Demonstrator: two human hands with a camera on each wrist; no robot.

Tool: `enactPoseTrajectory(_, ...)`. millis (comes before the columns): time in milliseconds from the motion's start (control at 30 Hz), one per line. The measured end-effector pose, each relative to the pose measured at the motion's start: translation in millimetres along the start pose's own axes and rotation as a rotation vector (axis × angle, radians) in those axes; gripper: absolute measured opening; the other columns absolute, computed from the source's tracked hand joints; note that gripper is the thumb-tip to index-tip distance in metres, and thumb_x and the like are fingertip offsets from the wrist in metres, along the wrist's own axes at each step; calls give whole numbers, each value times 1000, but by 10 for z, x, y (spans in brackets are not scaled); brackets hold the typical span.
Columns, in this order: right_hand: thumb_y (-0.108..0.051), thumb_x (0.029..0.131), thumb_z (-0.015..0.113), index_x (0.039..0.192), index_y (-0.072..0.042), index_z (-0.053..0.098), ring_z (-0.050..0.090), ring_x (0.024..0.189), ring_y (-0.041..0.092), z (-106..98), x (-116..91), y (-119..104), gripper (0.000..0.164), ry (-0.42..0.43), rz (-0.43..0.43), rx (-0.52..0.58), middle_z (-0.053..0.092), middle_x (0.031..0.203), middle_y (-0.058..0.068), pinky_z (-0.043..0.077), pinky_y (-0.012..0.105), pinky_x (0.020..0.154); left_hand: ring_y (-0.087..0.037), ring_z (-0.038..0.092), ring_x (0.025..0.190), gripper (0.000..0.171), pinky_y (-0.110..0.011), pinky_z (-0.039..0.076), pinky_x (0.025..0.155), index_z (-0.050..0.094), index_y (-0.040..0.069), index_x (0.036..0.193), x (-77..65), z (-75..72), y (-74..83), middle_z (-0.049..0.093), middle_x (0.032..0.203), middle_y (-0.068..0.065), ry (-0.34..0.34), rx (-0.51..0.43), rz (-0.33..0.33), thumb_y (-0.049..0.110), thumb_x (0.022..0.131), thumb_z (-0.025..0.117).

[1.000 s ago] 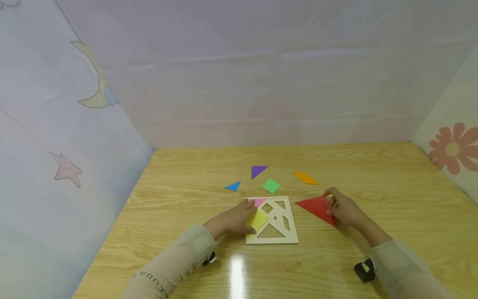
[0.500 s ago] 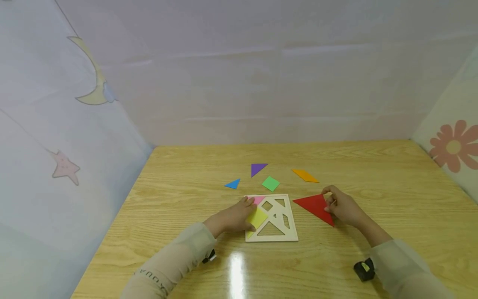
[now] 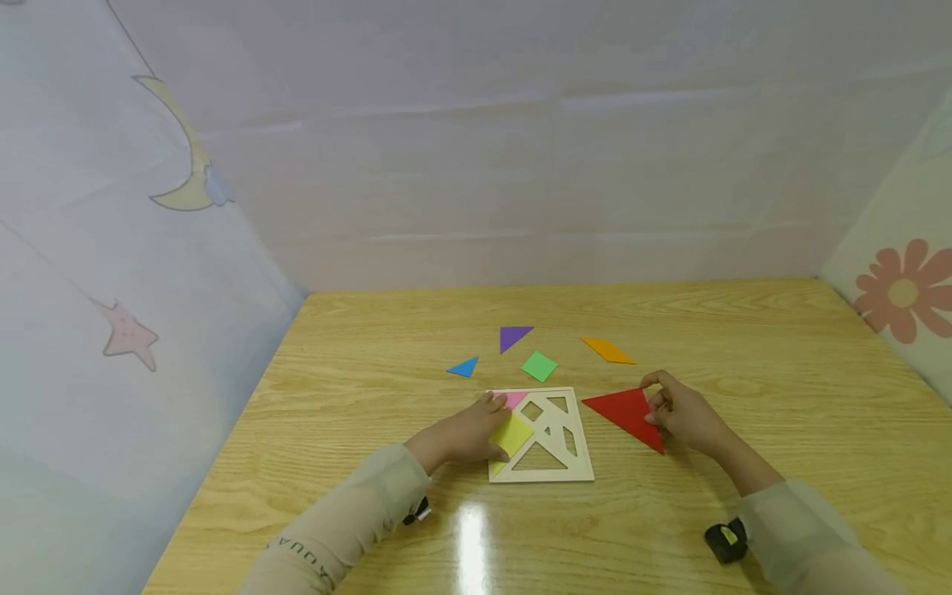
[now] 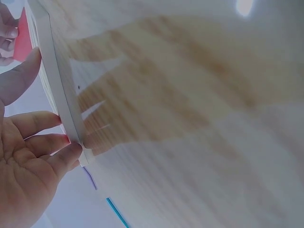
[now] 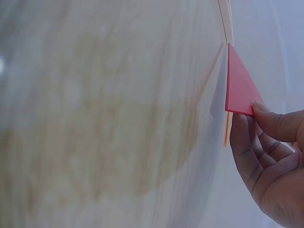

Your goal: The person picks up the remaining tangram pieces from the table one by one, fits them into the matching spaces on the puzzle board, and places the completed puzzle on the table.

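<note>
In the head view my left hand (image 3: pixel 468 431) rests on the left side of a white tangram board (image 3: pixel 580 473), thumb and fingers spread. The left wrist view shows its fingertips against the edge of the board (image 4: pixel 53 71). Partly under that hand lie a yellow triangle (image 3: pixel 516 435) and a pink triangle (image 3: pixel 515 399) in the board. My right hand (image 3: pixel 686 416) pinches a large red triangle (image 3: pixel 623 411) by its right side, just right of the board. In the right wrist view the red triangle (image 5: pixel 241 88) is tilted above the table, between thumb and fingers.
Behind the board lie a blue triangle (image 3: pixel 464 368), a purple triangle (image 3: pixel 513 338), a green square (image 3: pixel 539 366) and an orange parallelogram (image 3: pixel 608 350). All are on the wooden table (image 3: pixel 357 364). A pale wall sheet (image 3: pixel 476 207) stands along the back.
The right hand has shifted the red triangle slightly left, toward the board. The left hand has stayed in place on the board.
</note>
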State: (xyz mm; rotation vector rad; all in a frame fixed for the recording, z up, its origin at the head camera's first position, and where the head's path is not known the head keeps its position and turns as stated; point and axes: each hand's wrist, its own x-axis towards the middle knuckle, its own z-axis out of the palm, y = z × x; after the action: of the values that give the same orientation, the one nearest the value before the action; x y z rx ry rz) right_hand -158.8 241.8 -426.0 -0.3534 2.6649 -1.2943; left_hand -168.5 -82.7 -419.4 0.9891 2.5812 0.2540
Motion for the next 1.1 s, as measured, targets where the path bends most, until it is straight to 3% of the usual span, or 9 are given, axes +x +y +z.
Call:
enactPoseTrajectory(367, 10, 81, 50, 112, 1, 35, 48, 56, 21, 15, -36, -60, 36, -35, -13, 114, 48, 75, 12, 45, 30, 46, -34, 12, 127, 69, -35, 16, 102, 32, -3, 131, -19, -13, 18, 18, 140, -17, -11, -9, -18, 35, 79, 60)
enactPoseTrajectory(1100, 10, 80, 51, 113, 4, 34, 47, 55, 20, 54, -26, -170, 37, -108, -45, 170, 48, 74, 12, 45, 30, 48, -33, 11, 127, 69, -34, 16, 102, 32, -2, 131, -21, -36, 33, 18, 139, -17, -13, -7, -12, 35, 80, 59)
